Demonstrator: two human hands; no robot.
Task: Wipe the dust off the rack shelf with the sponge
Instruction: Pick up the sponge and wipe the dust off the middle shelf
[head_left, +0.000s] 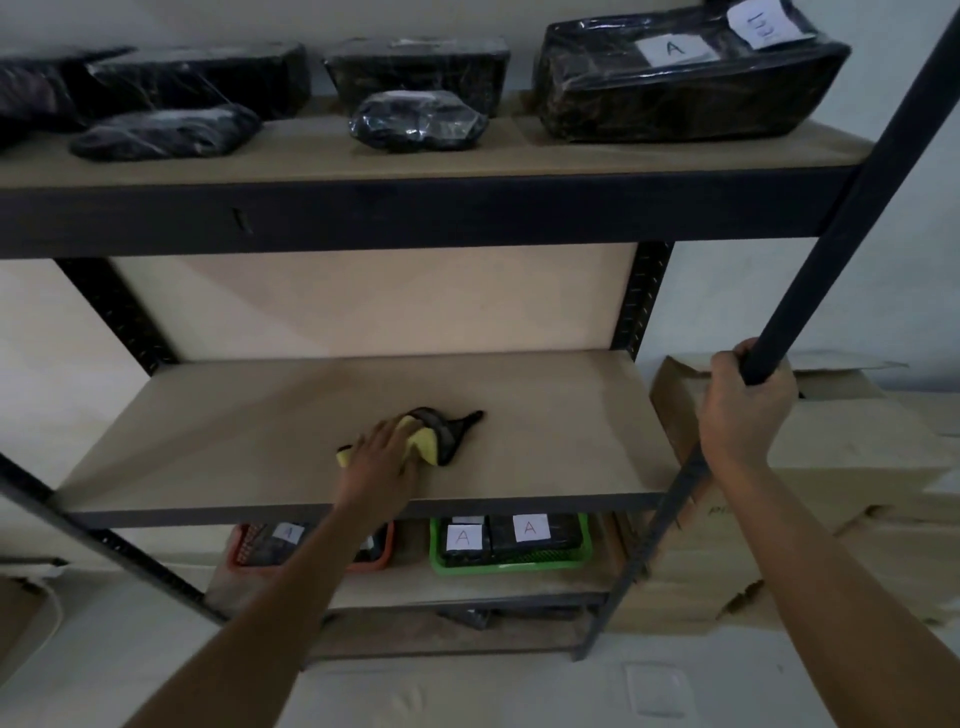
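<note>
A yellow and black sponge (434, 434) lies crumpled on the tan middle shelf (545, 431) of a black metal rack. My left hand (382, 457) presses down on the sponge near the shelf's front middle, fingers spread over its yellow part. A black flap of the sponge sticks out to the right of the hand. My right hand (743, 405) is wrapped around the rack's front right post (841, 234), just above the level of the middle shelf.
The top shelf (311, 161) carries several black plastic-wrapped packages, one labelled A (675, 73). Below, a red basket (254, 551) and a green basket (511, 545) hold labelled packs. Cardboard boxes (831, 493) are stacked right of the rack. A white wall stands behind.
</note>
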